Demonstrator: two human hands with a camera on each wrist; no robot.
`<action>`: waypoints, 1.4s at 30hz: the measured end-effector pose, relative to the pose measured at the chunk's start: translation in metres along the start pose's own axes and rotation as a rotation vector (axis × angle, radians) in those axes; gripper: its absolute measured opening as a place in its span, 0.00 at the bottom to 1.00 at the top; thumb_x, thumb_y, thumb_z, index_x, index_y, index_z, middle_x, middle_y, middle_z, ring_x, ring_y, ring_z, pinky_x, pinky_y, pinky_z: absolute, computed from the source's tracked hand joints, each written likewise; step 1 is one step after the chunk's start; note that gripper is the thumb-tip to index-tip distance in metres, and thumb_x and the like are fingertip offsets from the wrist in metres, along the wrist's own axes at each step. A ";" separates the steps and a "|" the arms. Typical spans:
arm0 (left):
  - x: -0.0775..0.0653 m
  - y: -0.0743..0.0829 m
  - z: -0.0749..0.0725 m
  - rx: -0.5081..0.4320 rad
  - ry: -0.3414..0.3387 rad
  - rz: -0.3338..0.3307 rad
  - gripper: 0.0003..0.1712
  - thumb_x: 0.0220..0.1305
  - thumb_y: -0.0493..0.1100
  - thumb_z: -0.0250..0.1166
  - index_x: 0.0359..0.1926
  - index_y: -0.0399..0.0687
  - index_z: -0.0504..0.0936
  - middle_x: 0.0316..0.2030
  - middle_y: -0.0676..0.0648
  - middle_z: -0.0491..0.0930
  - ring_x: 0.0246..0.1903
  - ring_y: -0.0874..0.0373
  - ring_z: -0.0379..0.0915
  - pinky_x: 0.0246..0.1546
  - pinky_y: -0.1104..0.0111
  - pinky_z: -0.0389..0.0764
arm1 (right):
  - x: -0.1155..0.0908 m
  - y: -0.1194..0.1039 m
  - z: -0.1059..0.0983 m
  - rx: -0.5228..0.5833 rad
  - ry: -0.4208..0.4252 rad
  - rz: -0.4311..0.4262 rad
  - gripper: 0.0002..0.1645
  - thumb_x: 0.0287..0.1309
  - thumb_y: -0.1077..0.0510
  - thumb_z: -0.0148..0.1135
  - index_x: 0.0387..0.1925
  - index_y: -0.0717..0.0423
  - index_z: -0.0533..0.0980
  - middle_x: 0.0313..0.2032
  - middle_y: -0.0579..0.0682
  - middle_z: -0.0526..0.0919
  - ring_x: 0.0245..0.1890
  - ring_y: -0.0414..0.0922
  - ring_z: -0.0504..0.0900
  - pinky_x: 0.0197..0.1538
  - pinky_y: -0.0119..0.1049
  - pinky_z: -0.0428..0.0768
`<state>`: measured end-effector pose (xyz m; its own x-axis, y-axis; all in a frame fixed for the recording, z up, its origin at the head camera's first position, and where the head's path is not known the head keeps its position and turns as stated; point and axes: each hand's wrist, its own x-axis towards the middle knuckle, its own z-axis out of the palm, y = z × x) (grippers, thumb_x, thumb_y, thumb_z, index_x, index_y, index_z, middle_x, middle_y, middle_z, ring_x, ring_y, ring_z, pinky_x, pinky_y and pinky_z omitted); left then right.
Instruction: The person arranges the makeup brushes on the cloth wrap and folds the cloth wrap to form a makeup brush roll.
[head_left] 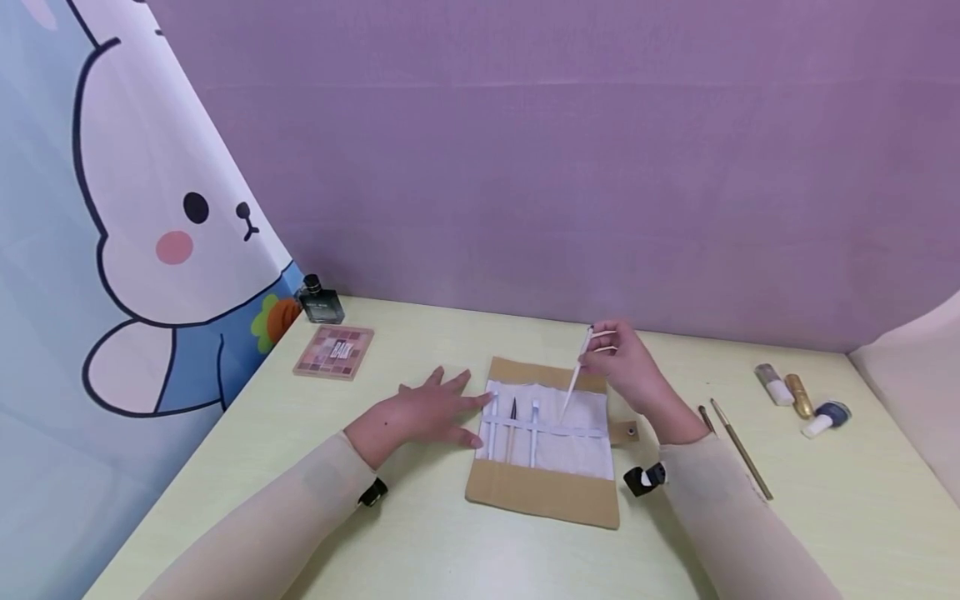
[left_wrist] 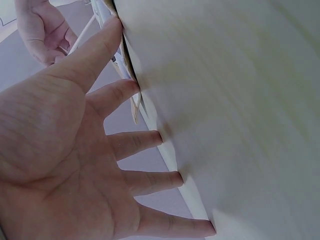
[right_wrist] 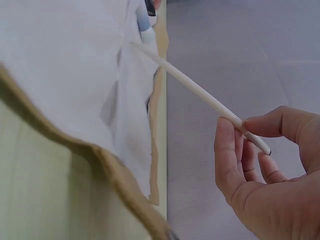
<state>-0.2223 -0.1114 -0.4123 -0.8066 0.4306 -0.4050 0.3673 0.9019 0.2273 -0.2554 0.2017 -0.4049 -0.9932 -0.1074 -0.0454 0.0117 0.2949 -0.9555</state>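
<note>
A tan and white roll-up brush case (head_left: 543,496) lies unfolded on the table, a thin elastic strap across its white lining. Between thumb and fingers my right hand (head_left: 622,367) pinches a slim white makeup brush (head_left: 576,375) near its dark-tipped upper end. The brush slants, its lower end at the strap; in the right wrist view that end of the white brush (right_wrist: 195,90) meets the cloth. With fingers spread, my left hand (head_left: 427,412) rests on the table and the case's left edge. Under the strap, left of centre, sit a dark-tipped brush (head_left: 512,429) and pale brushes (head_left: 534,433).
Right of the case, beside my right forearm, lie two thin brushes (head_left: 741,450). Farther right are a grey bottle (head_left: 772,383), a gold tube (head_left: 799,396) and a dark bottle with white cap (head_left: 827,418). A palette (head_left: 334,352) and a perfume bottle (head_left: 322,304) stand back left.
</note>
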 end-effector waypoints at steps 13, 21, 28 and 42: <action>0.000 -0.001 0.000 0.002 0.009 0.013 0.46 0.67 0.70 0.68 0.82 0.76 0.62 0.88 0.44 0.46 0.85 0.26 0.37 0.68 0.14 0.52 | -0.001 0.005 0.005 -0.002 -0.063 0.012 0.37 0.69 0.72 0.61 0.73 0.68 0.57 0.52 0.61 0.76 0.40 0.43 0.84 0.51 0.39 0.91; 0.000 -0.002 0.000 0.000 0.008 0.017 0.46 0.68 0.70 0.68 0.82 0.76 0.62 0.88 0.44 0.46 0.85 0.25 0.36 0.67 0.14 0.52 | -0.002 0.008 0.010 -0.018 -0.096 0.041 0.37 0.69 0.71 0.63 0.74 0.68 0.58 0.50 0.61 0.76 0.43 0.46 0.84 0.50 0.37 0.92; 0.000 -0.002 -0.001 0.001 0.005 0.020 0.46 0.68 0.70 0.68 0.82 0.76 0.62 0.88 0.43 0.46 0.85 0.25 0.36 0.67 0.13 0.51 | -0.004 0.007 0.013 -0.077 -0.146 0.096 0.35 0.70 0.69 0.62 0.73 0.68 0.60 0.49 0.60 0.76 0.39 0.44 0.87 0.50 0.42 0.92; 0.000 -0.002 0.000 0.007 0.005 0.018 0.46 0.68 0.70 0.68 0.82 0.76 0.62 0.88 0.44 0.46 0.85 0.25 0.37 0.67 0.14 0.52 | -0.010 0.008 0.020 -0.075 -0.211 0.131 0.35 0.70 0.70 0.62 0.72 0.70 0.59 0.49 0.61 0.75 0.37 0.45 0.87 0.50 0.43 0.92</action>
<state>-0.2234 -0.1134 -0.4127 -0.8022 0.4465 -0.3965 0.3850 0.8943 0.2282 -0.2430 0.1858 -0.4175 -0.9374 -0.2572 -0.2348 0.1225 0.3878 -0.9136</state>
